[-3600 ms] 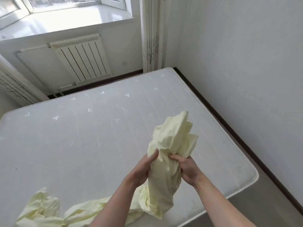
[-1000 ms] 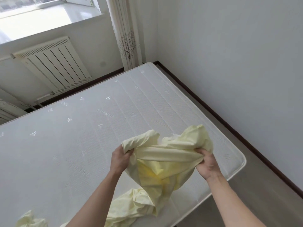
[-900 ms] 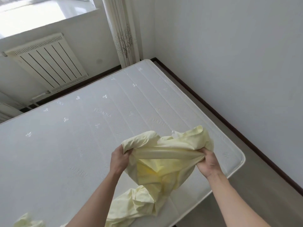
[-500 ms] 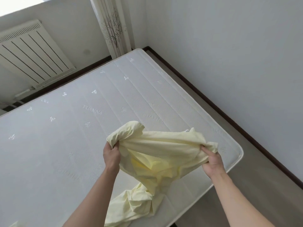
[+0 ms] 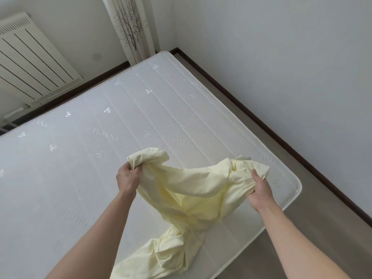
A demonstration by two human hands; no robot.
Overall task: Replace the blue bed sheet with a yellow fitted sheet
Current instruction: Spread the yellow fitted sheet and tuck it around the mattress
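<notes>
Yellow fitted sheet [image 5: 193, 190] is held bunched above the near right part of the bare white mattress [image 5: 84, 158], its loose tail trailing down onto the mattress surface at the near edge. Left hand [image 5: 127, 179]: fingers curled closed around a gathered fold at the sheet's left end. Right hand [image 5: 259, 191]: fingers and thumb clenched on the sheet's right end, near the mattress corner. Between both hands the fabric sags into a pocket.

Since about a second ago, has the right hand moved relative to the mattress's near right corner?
Yes. The right hand, gripping the yellow sheet, has moved away from the left hand and toward the near right corner of the mattress.
</notes>
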